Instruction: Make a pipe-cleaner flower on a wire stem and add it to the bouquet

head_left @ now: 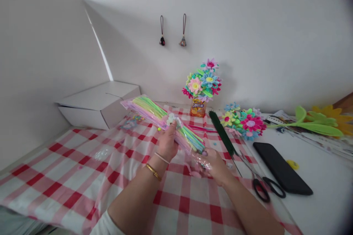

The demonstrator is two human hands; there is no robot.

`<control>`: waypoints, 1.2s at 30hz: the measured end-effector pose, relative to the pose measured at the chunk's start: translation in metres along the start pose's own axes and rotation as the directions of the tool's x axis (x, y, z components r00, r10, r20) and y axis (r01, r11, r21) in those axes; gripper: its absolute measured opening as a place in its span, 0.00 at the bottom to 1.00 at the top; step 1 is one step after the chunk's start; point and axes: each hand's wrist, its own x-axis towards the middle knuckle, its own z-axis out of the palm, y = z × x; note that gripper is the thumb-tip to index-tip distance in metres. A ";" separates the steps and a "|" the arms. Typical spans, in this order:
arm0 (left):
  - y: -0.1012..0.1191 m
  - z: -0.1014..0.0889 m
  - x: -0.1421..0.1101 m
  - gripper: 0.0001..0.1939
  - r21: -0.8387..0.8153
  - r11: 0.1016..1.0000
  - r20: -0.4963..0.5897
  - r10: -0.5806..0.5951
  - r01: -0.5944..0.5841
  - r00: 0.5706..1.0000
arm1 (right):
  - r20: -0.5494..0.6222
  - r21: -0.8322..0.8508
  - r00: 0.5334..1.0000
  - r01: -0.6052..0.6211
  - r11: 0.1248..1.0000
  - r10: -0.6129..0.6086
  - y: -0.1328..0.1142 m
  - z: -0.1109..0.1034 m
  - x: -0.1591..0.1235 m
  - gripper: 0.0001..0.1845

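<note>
A clear plastic bag of pastel pipe cleaners is held up at a slant over the checked tablecloth. My left hand is closed around the bag's middle, thumb on top. At the bag's lower right end, my right hand grips the loose plastic, its fingers partly hidden. Just beyond the right hand lies a bundle of dark green stems. Under the bag are some pink pieces, partly covered by the plastic and hand.
Black-handled scissors and a black phone lie at the right. An orange container bears fuzzy flowers, with another flower bunch beside it. A white box stands back left on the red-and-white tablecloth.
</note>
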 end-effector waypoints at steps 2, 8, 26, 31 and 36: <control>0.000 0.000 0.000 0.12 -0.004 0.999 -0.014 -0.046 0.046 0.999 | 0.038 0.038 0.999 -0.003 0.999 0.002 -0.002 -0.002 0.000 0.16; 0.005 -0.008 0.009 0.11 -0.033 0.983 -0.030 -0.180 0.179 0.983 | 0.170 0.304 0.985 -0.088 0.948 0.037 -0.011 -0.015 0.000 0.05; 0.023 -0.023 0.027 0.10 -0.119 0.962 -0.009 -0.247 0.244 0.969 | 0.361 0.747 0.932 -0.315 0.586 0.041 -0.014 -0.035 0.007 0.17; 0.028 -0.024 0.025 0.14 -0.126 0.945 0.029 -0.302 0.303 0.953 | 0.273 0.795 0.959 -0.270 0.544 0.078 -0.014 -0.035 0.007 0.19; 0.027 -0.026 0.026 0.14 -0.145 0.927 0.048 -0.343 0.346 0.938 | 0.256 0.809 0.963 -0.262 0.526 0.086 -0.016 -0.033 0.007 0.20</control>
